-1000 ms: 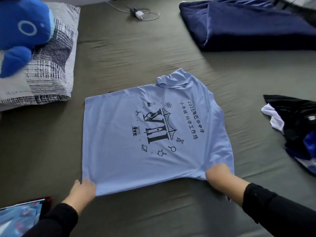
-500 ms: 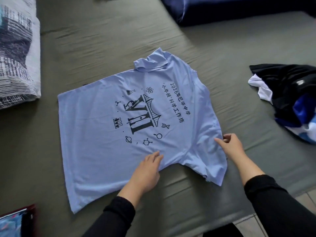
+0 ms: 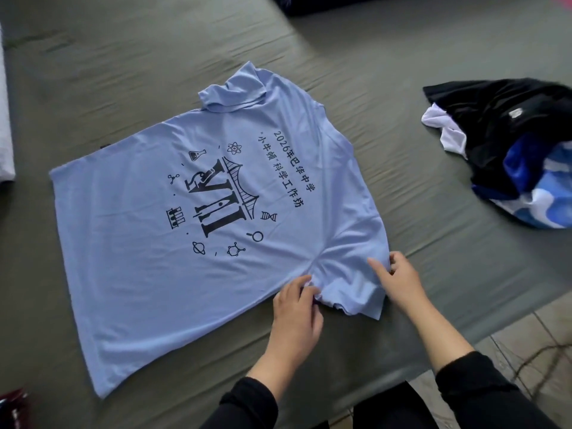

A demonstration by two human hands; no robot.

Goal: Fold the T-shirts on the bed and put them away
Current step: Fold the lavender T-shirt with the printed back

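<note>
Bed (image 3: 356, 72), grey sheet; light blue T-shirt (image 3: 130, 243) flat, print up, long axis running collar far-right to hem near-left; near sleeve (image 3: 349, 274) directly ahead of both hands. Left hand (image 3: 297, 308) pinches sleeve seam; right hand (image 3: 399, 280) grips sleeve's outer edge, nearer it. Versus half a second back: left hand shifted right, open palm became pinch.

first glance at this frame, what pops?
The light blue T-shirt spread flat mid-bed, dark science print facing up. Both hands work its near sleeve: left hand pinches the bunched cloth, right hand grips the sleeve edge. A crumpled pile of dark and blue clothes lies at right.
</note>
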